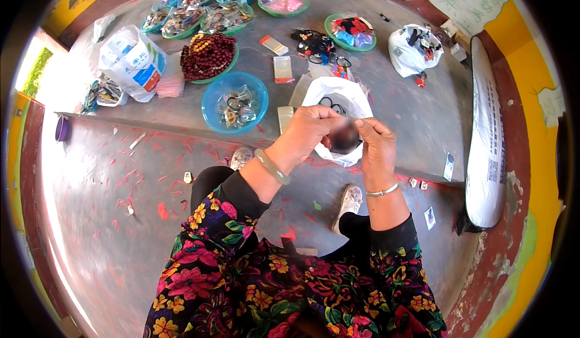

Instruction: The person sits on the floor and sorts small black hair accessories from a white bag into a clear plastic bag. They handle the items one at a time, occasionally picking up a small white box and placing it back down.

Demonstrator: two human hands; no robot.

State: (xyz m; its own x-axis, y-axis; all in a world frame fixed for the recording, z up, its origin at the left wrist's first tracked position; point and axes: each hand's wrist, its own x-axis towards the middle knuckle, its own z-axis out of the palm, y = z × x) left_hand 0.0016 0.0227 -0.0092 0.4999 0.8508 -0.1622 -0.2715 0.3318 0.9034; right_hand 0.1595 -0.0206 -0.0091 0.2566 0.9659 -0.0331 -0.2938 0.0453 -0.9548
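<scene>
My left hand [307,131] and my right hand [377,141] meet over an open white plastic bag [359,96]. The fingertips of both are pinched close together at the top of a small dark, brownish thing [344,140]. It hangs between the hands, and motion blur hides its kind. Black loops [331,103], like hair ties, show inside the bag behind my fingers. Left of my hands, a blue plastic bowl [208,105] holds small clear packets with dark and tan items in them.
Bowls of packets [226,19] stand at the far left, beside a bowl of dark red beads [208,60]. A filled white bag [411,54] and a long white sack [485,132] are on the right. Red scraps [162,211] litter the lower floor below a step edge.
</scene>
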